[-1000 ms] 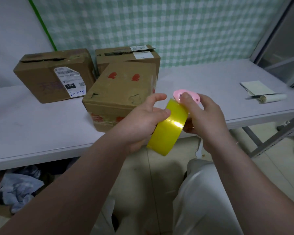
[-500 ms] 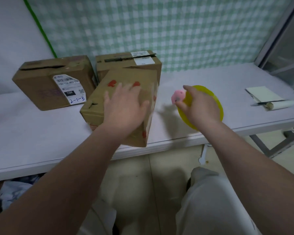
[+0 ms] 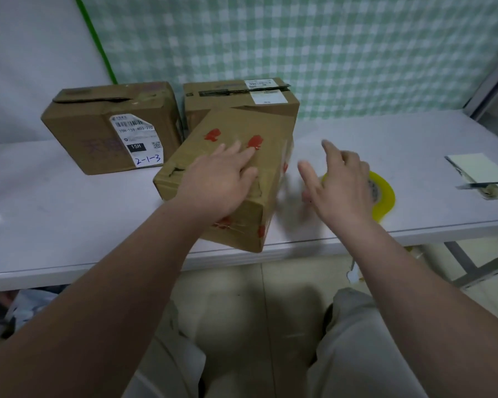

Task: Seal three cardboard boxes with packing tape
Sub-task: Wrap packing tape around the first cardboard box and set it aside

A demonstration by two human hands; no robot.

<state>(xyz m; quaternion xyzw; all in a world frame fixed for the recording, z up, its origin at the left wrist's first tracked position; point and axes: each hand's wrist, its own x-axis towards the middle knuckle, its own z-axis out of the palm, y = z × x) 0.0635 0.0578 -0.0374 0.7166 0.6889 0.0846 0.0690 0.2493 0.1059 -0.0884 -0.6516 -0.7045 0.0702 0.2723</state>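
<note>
At centre frame my left hand (image 3: 216, 182) presses flat, fingers spread, on the nearest box (image 3: 242, 225), its corner overhanging the table (image 3: 69, 225) edge, while my right hand (image 3: 339, 191), fingers apart, has just released the tape roll (image 3: 384, 193) at right, pausing the taping, with open tabletop at left.

Three brown cardboard boxes were pictured on the white table (image 3: 69, 225). The nearest box (image 3: 270, 168), marked with red stamps and creased along its top, was set askew at the table's front edge, with one corner reaching that edge. The left rear box (image 3: 92, 133), bearing a white shipping label handwritten "2-1-3", was stood further back with its top flaps gaping. The right rear box (image 3: 227, 96), white-labelled, was placed just beside it, behind the nearest box, with a dark gap shown along its top seam. A roll of yellow packing tape (image 3: 384, 193) was laid flat on the table, right of the nearest box.
</note>
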